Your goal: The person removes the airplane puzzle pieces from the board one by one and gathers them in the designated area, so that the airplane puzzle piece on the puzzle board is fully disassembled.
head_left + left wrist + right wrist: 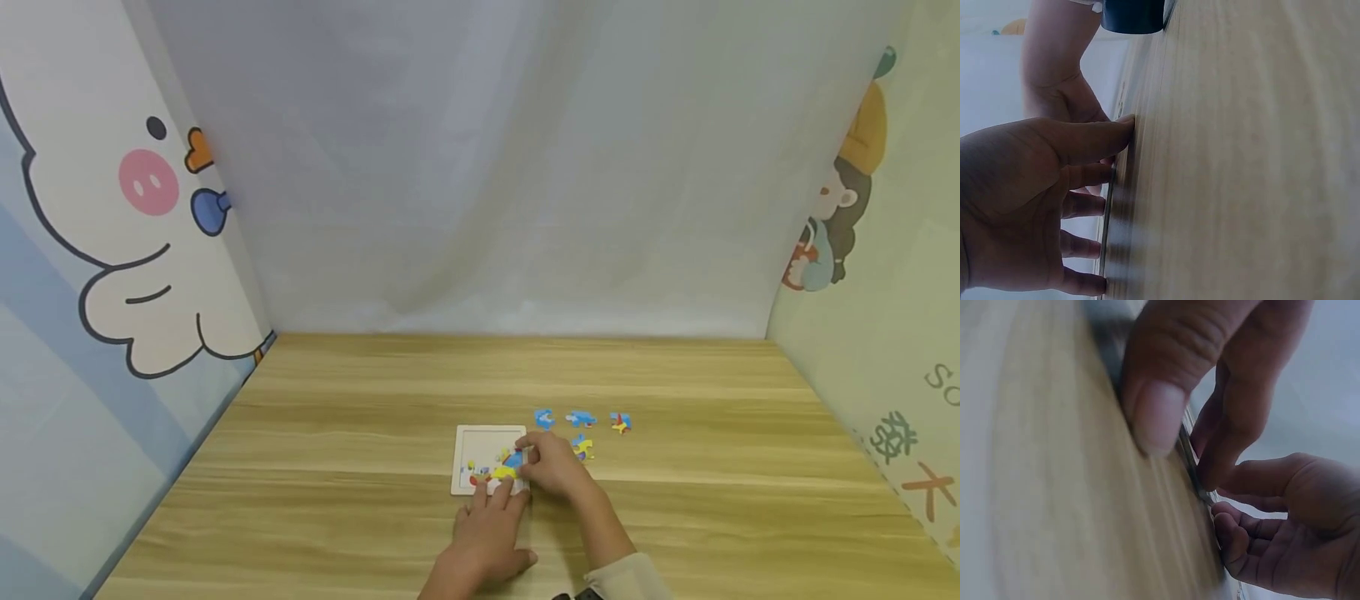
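A square jigsaw tray (459,461) with a pale rim lies on the table, partly filled along its front and right with colourful pieces. My left hand (491,529) rests on the tray's front edge, fingers spread forward over the pieces there; the left wrist view also shows this hand (1016,206) with straight fingers. At the tray's right side my right hand (557,465) bends its thumb and index finger around a blue puzzle piece (514,459). In the right wrist view its thumb (1159,415) is low beside the tray edge. The hand covers part of the right rim.
Behind and right of the tray lie loose puzzle pieces: a blue one (543,418), a longer blue one (581,418), a blue one with red and yellow (620,422), and a yellow-and-blue one (582,447) beside my right hand. A pale curtain (487,167) hangs behind the wooden table (337,417).
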Action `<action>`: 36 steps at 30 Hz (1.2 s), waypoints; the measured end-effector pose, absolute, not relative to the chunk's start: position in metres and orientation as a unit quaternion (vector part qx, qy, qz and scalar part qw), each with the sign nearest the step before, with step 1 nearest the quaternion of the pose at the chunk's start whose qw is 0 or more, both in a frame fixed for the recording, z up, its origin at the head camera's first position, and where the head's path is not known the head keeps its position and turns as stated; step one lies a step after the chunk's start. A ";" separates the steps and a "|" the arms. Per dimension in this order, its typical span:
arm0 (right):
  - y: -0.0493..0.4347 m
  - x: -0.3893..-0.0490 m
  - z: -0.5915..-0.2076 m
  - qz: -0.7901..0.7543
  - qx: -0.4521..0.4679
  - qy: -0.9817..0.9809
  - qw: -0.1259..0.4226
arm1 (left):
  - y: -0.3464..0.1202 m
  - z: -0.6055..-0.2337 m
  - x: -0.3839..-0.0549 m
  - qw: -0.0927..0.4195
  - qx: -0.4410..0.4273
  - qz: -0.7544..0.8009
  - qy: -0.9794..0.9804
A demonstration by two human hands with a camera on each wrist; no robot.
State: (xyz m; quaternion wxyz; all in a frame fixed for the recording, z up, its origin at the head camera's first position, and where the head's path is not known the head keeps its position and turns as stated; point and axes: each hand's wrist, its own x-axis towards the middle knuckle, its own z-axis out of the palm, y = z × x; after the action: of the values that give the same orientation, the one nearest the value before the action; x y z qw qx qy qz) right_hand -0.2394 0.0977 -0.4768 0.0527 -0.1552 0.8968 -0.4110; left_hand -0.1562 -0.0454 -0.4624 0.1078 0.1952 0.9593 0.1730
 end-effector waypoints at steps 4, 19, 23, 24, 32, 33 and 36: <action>0.096 -0.239 -0.475 -0.403 -0.156 0.900 0.060 | -0.045 -0.461 -0.156 0.106 0.196 0.169 0.960; 0.094 -0.237 -0.469 -0.409 -0.155 0.897 0.060 | -0.046 -0.459 -0.154 0.103 0.197 0.177 0.959; 0.094 -0.237 -0.469 -0.408 -0.146 0.900 0.050 | -0.046 -0.459 -0.154 0.104 0.197 0.178 0.958; 0.094 -0.238 -0.469 -0.408 -0.145 0.900 0.046 | -0.046 -0.459 -0.154 0.105 0.197 0.177 0.959; 0.098 -0.243 -0.474 -0.413 -0.172 0.894 0.027 | -0.045 -0.460 -0.156 0.113 0.194 0.177 0.958; 0.098 -0.244 -0.474 -0.415 -0.175 0.893 0.024 | -0.045 -0.461 -0.157 0.113 0.194 0.175 0.959; 0.097 -0.245 -0.474 -0.427 -0.176 0.887 0.015 | -0.045 -0.461 -0.157 0.111 0.194 0.171 0.960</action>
State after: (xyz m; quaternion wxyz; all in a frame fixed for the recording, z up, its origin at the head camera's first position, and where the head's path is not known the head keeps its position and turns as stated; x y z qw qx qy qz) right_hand -0.2452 0.0969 -0.4742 0.0151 -0.1762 0.8866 -0.4273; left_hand -0.1570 -0.0447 -0.4615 0.1105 0.1945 0.9596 0.1706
